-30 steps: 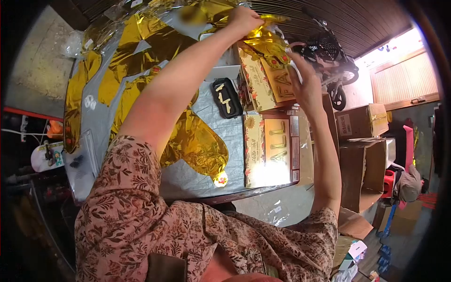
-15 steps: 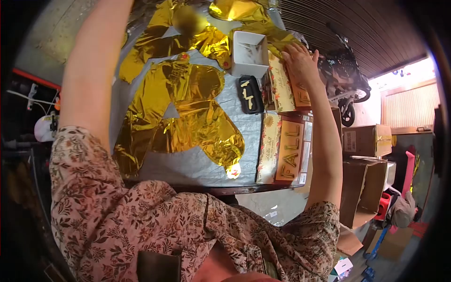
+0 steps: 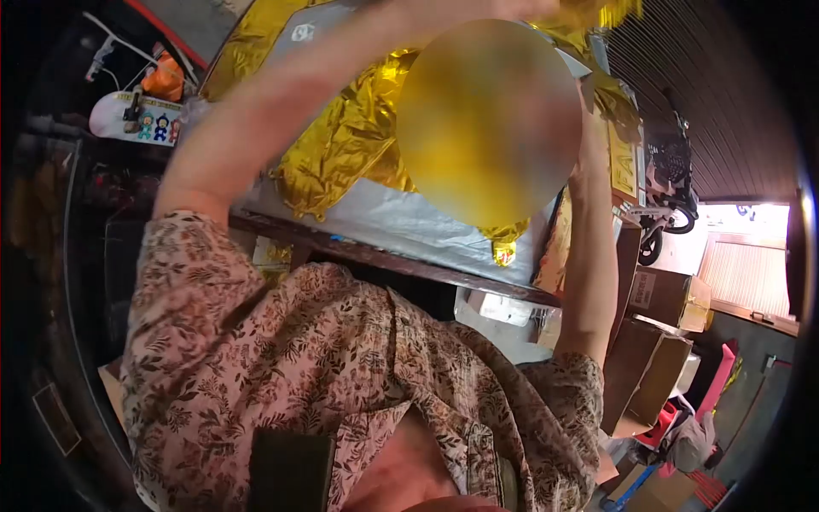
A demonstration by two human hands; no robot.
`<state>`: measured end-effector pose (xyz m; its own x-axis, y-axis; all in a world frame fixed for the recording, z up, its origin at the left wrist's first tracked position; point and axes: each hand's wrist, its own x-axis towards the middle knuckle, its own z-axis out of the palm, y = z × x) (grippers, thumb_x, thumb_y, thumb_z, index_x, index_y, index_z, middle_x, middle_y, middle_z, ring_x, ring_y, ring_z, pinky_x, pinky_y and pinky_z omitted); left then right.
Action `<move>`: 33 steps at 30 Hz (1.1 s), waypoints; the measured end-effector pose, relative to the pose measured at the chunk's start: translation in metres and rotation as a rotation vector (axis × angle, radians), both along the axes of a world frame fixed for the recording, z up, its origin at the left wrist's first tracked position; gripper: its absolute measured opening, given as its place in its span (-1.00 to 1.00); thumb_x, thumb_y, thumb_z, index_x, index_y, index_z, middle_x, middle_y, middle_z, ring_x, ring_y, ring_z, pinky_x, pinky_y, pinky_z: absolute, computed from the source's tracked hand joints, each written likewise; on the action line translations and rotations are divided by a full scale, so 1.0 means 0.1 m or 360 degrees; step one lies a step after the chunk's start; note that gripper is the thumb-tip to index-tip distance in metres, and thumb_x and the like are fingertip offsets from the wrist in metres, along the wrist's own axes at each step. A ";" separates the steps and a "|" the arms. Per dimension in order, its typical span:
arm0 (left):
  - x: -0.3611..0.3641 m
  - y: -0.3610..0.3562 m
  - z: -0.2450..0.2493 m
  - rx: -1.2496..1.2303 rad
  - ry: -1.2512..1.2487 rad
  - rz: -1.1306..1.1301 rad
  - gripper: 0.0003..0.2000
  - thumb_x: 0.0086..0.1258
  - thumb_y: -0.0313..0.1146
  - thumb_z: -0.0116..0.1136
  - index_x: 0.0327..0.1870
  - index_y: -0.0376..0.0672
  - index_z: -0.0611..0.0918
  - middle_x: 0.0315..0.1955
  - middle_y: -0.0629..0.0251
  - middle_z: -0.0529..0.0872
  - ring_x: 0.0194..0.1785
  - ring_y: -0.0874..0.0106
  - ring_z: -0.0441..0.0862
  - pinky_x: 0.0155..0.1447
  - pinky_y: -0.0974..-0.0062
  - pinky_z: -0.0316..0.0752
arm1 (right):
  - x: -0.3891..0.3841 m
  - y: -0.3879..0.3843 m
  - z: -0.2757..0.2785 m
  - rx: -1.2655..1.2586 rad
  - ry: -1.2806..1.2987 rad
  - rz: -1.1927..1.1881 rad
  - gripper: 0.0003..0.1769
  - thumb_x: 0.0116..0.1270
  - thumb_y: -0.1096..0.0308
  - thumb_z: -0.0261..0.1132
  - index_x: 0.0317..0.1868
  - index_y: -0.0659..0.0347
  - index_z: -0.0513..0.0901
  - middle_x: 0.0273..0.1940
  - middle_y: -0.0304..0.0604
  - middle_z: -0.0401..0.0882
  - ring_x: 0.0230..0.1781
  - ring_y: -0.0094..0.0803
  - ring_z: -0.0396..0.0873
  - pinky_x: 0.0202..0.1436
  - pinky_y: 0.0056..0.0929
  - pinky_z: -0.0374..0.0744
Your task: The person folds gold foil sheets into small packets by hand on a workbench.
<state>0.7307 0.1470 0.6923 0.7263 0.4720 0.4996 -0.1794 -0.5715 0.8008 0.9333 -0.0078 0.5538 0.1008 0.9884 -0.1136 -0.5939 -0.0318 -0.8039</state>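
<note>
Shiny gold foil (image 3: 341, 145) lies crumpled on the grey table cover (image 3: 375, 209). My left arm reaches across the top of the view; my left hand (image 3: 512, 8) is blurred and partly cut off at the upper edge, close to more gold foil (image 3: 597, 15). My right forearm (image 3: 593, 230) points up beside the printed boxes (image 3: 623, 162). A large blurred disc hides my right hand and the middle of the table, so its fingers do not show. A foil tip (image 3: 504, 253) with a red mark pokes out below the disc.
The table's dark front edge (image 3: 401, 269) runs before my body. Cardboard boxes (image 3: 648, 367) are stacked at the right, with a motorbike (image 3: 670, 205) behind. A white board with cartoon figures (image 3: 141, 118) and an orange object (image 3: 164, 78) are at the left.
The view has shifted left. My left arm has swung rightward across the top. My right hand, seen spread over the boxes before, is now hidden. The white box and black tray are out of sight.
</note>
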 end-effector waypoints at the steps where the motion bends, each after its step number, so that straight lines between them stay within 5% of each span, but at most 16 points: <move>1: 0.14 0.16 -0.69 0.0386 -0.0405 -0.0184 -0.60 0.47 -0.05 0.33 0.11 -0.19 0.73 -0.26 0.17 0.88 -0.23 0.28 0.85 -0.02 0.23 0.72 | -0.13 -0.07 -0.07 0.0031 0.0182 0.0092 -0.17 0.64 -0.25 0.05 0.45 0.45 0.40 0.38 0.24 0.55 0.38 0.08 0.58 0.41 0.10 0.60; 3: -0.42 -0.38 -0.87 -0.0028 0.0128 -0.0364 -0.70 0.58 -0.16 0.20 0.09 -0.20 0.60 -0.21 0.15 0.86 -0.31 0.30 0.83 -0.10 0.23 0.72 | -0.37 -0.21 -0.24 0.0136 0.0425 0.0253 -0.24 0.64 -0.25 0.06 0.34 0.38 0.49 0.33 0.21 0.60 0.35 0.11 0.60 0.33 0.23 0.65; 5: -0.69 -0.65 -0.99 0.0051 0.0859 -0.0322 -0.66 0.54 -0.20 0.32 0.14 -0.24 0.62 -0.20 0.21 0.83 -0.29 0.45 0.76 -0.17 0.46 0.62 | -0.52 -0.40 -0.44 0.0223 0.0948 0.0215 -0.05 0.56 -0.41 0.04 0.43 0.42 0.40 0.37 0.26 0.54 0.36 0.13 0.59 0.37 0.35 0.59; 7: -0.87 -0.88 -1.38 -0.0381 0.0554 -0.0600 -0.79 0.53 -0.36 0.31 0.01 -0.28 0.62 -0.12 0.13 0.82 -0.15 0.34 0.81 -0.09 0.41 0.67 | -0.47 -0.56 -0.52 -0.0070 0.0690 0.0092 -0.06 0.56 -0.39 0.07 0.44 0.41 0.40 0.35 0.20 0.58 0.34 0.05 0.61 0.34 0.13 0.68; 8: -0.94 -0.96 -1.53 -0.0276 0.0389 -0.0589 -0.82 0.52 -0.42 0.29 0.01 -0.29 0.62 -0.13 0.09 0.81 -0.08 0.28 0.81 -0.03 0.35 0.68 | -0.56 -0.63 -0.44 -0.0130 0.0511 -0.0025 -0.07 0.56 -0.38 0.08 0.44 0.41 0.40 0.33 0.18 0.59 0.34 0.02 0.62 0.31 0.05 0.71; 9: -1.00 -1.02 -1.66 -0.0175 0.0222 -0.0572 -0.84 0.51 -0.49 0.28 0.01 -0.30 0.62 -0.14 0.06 0.81 0.00 0.23 0.81 0.03 0.30 0.69 | -0.61 -0.67 -0.46 -0.0197 0.0595 -0.0179 -0.16 0.62 -0.27 0.11 0.47 0.38 0.37 0.32 0.10 0.61 0.27 -0.09 0.67 0.19 -0.11 0.77; 11: -1.13 -1.13 -1.82 -0.0051 0.0226 -0.0541 -0.84 0.44 -0.54 0.29 -0.09 -0.27 0.54 -0.07 0.07 0.81 0.10 0.14 0.78 0.13 0.24 0.68 | -0.73 -0.72 -0.53 -0.0462 -0.0095 -0.0318 -0.39 0.66 -0.04 0.18 0.38 0.34 0.50 0.21 0.00 0.69 0.10 -0.21 0.75 0.01 -0.24 0.79; 12: -1.20 -1.16 -1.85 -0.0030 0.0285 -0.0548 -0.83 0.42 -0.57 0.29 -0.13 -0.26 0.51 -0.05 0.11 0.81 0.14 0.12 0.77 0.14 0.23 0.68 | -0.73 -0.77 -0.57 -0.0579 -0.0272 -0.0323 -0.66 0.63 0.21 0.25 0.18 0.30 0.66 0.04 -0.10 0.78 -0.10 -0.34 0.77 -0.14 -0.38 0.76; 17: -1.39 -1.32 -2.02 0.0194 0.0091 -0.0654 -0.80 0.42 -0.51 0.31 -0.07 -0.20 0.51 -0.13 0.26 0.79 0.16 0.28 0.76 0.51 0.03 0.34 | -0.79 -0.58 -0.57 -0.0779 -0.0526 -0.0419 -0.78 0.61 0.35 0.26 -0.01 0.35 0.73 -0.15 -0.10 0.81 -0.28 -0.38 0.78 -0.23 -0.44 0.78; 24: -1.52 -0.98 -1.86 0.0311 0.0249 -0.0690 -0.85 0.47 -0.42 0.32 -0.06 -0.28 0.73 0.11 0.18 0.79 0.14 0.24 0.76 0.49 0.13 0.45 | -1.19 -0.44 -0.20 -0.0943 -0.0934 -0.0326 -0.63 0.54 0.21 0.38 0.00 0.45 0.68 -0.18 -0.06 0.76 -0.31 -0.37 0.75 -0.23 -0.40 0.82; 30: -1.36 -0.95 -1.74 0.0383 0.0201 -0.0771 -0.73 0.44 -0.35 0.36 0.07 -0.28 0.73 0.15 0.17 0.78 0.28 0.22 0.70 0.50 0.07 0.45 | -1.23 -0.49 -0.24 -0.0724 -0.1188 -0.0273 -0.87 0.38 0.49 0.48 -0.11 0.35 0.75 -0.34 -0.28 0.73 -0.36 -0.59 0.67 -0.35 -0.57 0.67; 33: -1.39 -0.77 -1.56 0.0339 0.0353 -0.1012 -0.62 0.38 -0.19 0.44 0.11 -0.22 0.75 0.21 0.19 0.76 0.31 0.26 0.67 0.48 0.06 0.45 | -0.98 -0.54 -0.22 -0.0621 -0.1439 -0.0547 -0.93 0.38 0.56 0.44 -0.17 0.37 0.76 -0.34 -0.31 0.73 -0.40 -0.66 0.59 -0.32 -0.64 0.53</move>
